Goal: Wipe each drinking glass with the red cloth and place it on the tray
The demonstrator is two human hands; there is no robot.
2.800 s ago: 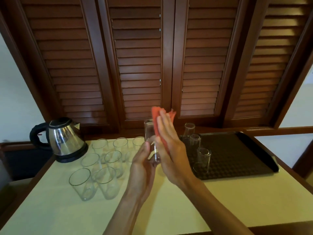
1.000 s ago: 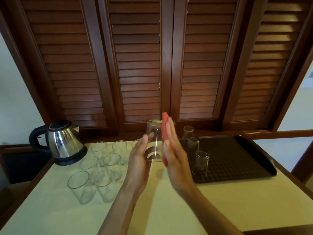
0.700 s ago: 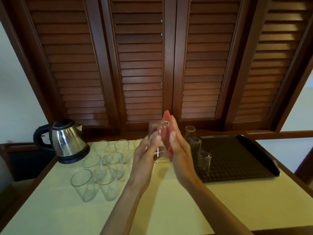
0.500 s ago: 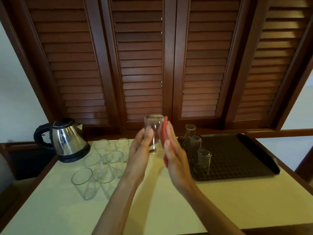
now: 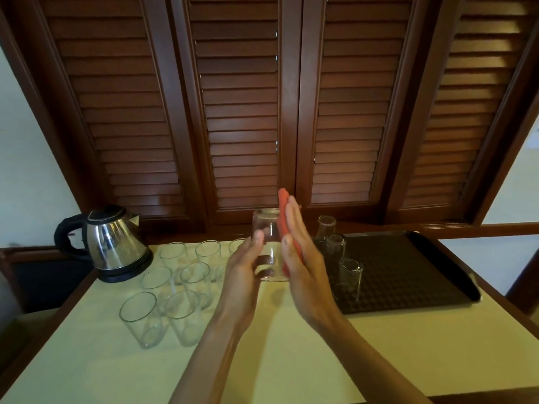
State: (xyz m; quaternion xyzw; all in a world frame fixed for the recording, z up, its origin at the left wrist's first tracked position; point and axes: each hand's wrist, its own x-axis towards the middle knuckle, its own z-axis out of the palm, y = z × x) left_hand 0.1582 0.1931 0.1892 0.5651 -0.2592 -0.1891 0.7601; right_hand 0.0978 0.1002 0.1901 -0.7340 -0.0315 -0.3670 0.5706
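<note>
Right now my left hand (image 5: 243, 275) holds an upturned glass (image 5: 269, 243) above the surface (image 5: 291, 360), fingers curled round its side. My right hand (image 5: 303, 258) lies flat, fingers straight, pressing the red cloth (image 5: 283, 211) against the glass's other side. Three glasses (all mouth-down) (image 5: 350, 277) stand on the dark tray (image 5: 408, 272). More glasses (image 5: 163, 313) wait upright to my left, beside the kettle (image 5: 113, 243).
</note>
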